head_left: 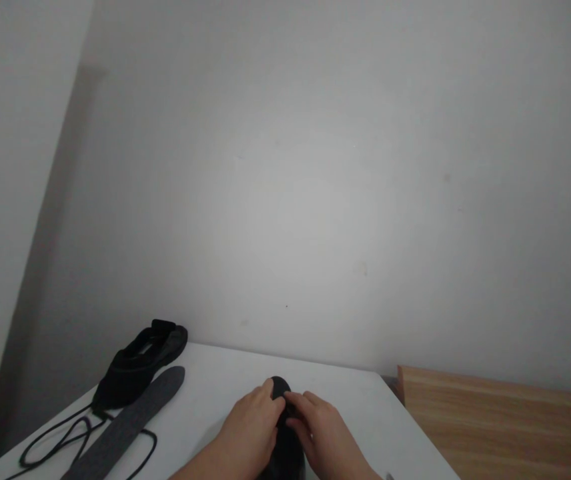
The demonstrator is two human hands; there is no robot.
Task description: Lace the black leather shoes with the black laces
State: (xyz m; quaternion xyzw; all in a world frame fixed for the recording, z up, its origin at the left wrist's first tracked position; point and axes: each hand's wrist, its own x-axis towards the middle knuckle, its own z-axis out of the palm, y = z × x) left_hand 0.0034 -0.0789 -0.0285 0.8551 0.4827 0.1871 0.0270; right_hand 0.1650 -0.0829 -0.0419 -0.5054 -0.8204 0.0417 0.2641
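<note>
A black shoe (285, 460) lies at the bottom centre of the head view, its toe or heel end pointing toward the wall; much of it is covered by my hands. My left hand (253, 423) is closed over its left side, fingers curled at the upper part. From the other side my right hand (318, 427) reaches in, with thumb and forefinger bent together near the left fingertips. Whatever is pinched between them is too small and dark to make out. Left of the hands rest a second black shoe (133, 373), a grey insole (138, 417) and a loose black shoelace (40, 460).
Everything lies on a white tabletop (225, 373) that meets a pale wall (285, 200) at the back. A wood-grain board (505, 420) stands beyond the table's right edge. Another wall closes off the left side.
</note>
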